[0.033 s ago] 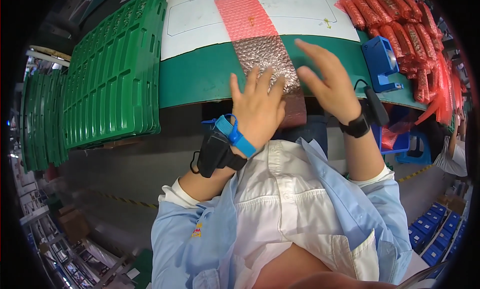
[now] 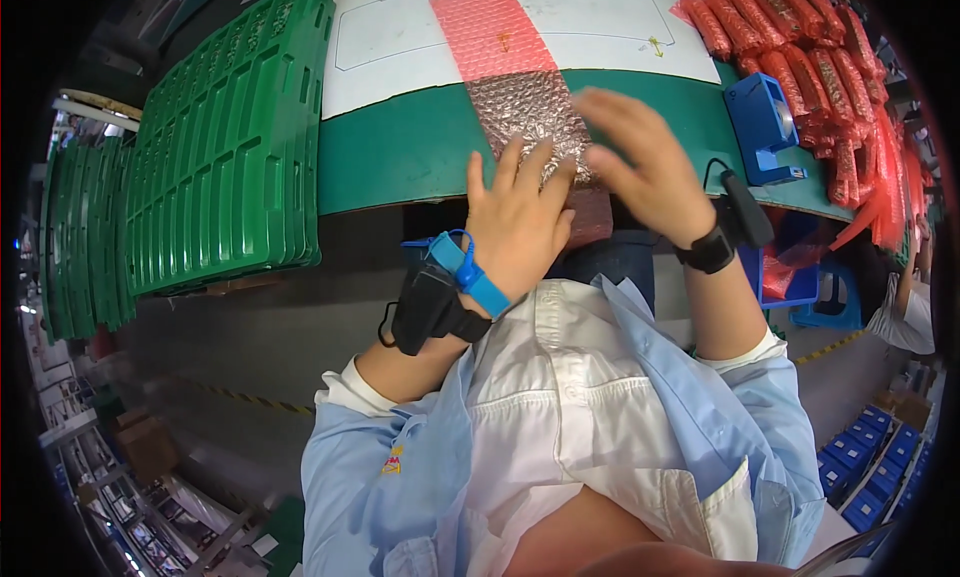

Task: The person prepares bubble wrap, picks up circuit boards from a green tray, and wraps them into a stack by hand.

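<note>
A long strip of red bubble wrap [image 2: 490, 29] runs from the white sheet toward me over the front edge of the table. Its nearer half is dark and shiny [image 2: 520, 112], and a reddish-brown end hangs below the edge. My left hand [image 2: 517, 217], a blue strap and a black device on its wrist, lies with spread fingers over the near part of the strip. My right hand [image 2: 645, 172], with a black band on its wrist, is at the strip's right edge. Its fingers are stretched and somewhat blurred, with nothing seen in them; whether they touch the wrap is unclear.
Stacked green trays [image 2: 225, 147] stand at the left. A blue tape dispenser [image 2: 765, 127] sits on the green table [image 2: 390, 162], right of my hands. Red-wrapped bundles [image 2: 790, 37] are piled at the far right. A blue bin [image 2: 790, 277] is below the table edge.
My right hand has moved slightly left, its fingers now at the edge of the shiny wrap. My left hand has shifted only a little.
</note>
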The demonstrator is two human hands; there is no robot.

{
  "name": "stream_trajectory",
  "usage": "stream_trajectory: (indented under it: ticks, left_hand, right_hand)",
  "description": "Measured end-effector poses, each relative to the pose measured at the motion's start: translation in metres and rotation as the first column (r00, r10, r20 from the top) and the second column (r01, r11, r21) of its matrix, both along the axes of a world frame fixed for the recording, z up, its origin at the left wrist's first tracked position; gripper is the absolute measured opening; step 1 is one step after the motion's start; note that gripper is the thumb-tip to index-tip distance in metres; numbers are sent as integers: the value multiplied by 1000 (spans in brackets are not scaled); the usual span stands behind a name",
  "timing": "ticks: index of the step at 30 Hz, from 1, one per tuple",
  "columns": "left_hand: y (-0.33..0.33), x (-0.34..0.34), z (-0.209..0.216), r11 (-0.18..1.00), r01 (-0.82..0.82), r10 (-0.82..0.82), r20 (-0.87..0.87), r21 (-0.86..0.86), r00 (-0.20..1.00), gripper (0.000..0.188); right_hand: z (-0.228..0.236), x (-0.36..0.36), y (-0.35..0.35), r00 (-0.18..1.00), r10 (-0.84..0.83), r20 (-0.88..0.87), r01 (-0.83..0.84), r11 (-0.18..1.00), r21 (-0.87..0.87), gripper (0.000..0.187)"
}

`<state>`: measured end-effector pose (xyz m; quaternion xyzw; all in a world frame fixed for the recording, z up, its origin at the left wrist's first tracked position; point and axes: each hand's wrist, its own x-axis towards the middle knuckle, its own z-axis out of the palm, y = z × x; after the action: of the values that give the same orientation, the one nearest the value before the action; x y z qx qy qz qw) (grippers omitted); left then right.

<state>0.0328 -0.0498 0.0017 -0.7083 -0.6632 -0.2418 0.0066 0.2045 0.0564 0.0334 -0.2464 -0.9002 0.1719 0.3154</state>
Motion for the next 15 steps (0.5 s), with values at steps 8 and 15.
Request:
stream_trajectory:
  ticks: [8, 15]
  left_hand:
    - [26, -62, 15, 990, 139, -144, 266, 37, 953, 42]
    - [32, -25, -7, 956, 293, -287, -148, 23, 946, 53]
  right_hand:
    - [-8, 6, -54, 983, 52, 176, -65, 996, 65, 29]
    - [11, 25, -48, 992, 33, 119, -31, 999, -22, 17]
